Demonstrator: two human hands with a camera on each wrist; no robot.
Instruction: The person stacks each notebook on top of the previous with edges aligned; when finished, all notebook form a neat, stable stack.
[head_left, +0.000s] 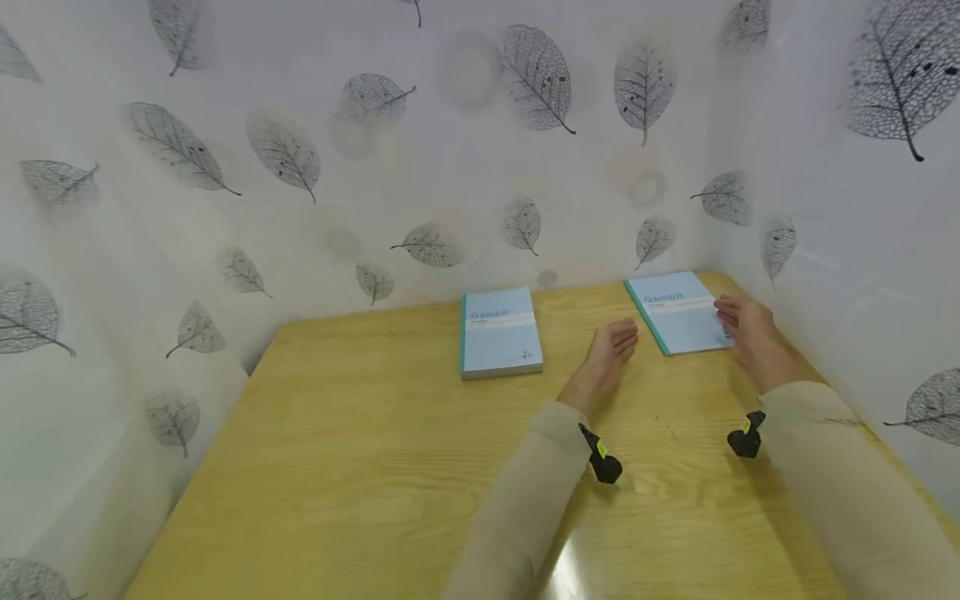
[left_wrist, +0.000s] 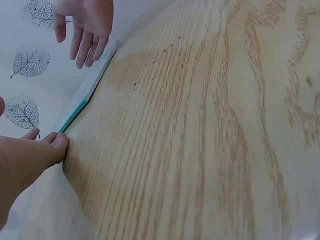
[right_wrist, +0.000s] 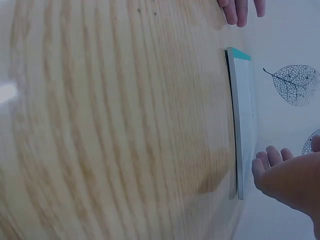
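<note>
A pale blue book (head_left: 678, 321) with a teal spine and "Gambit" on its cover lies flat at the table's far right corner. My left hand (head_left: 609, 350) is just left of its spine, fingers extended together and holding nothing. In the head view my right hand (head_left: 746, 329) overlaps the book's right edge, its fingers loosely bent and nothing in its grasp. From the right wrist, the fingers (right_wrist: 260, 170) appear beside the book's near right end. A second, thicker book (head_left: 501, 333) with a matching cover lies to the left of my left hand.
The wooden table (head_left: 337, 433) stretches left and toward me. Behind it stands a wall covering (head_left: 465, 183) printed with leaves, which also runs along both sides, close by my right arm. Each sleeve carries a small black device (head_left: 600, 457) at the wrist.
</note>
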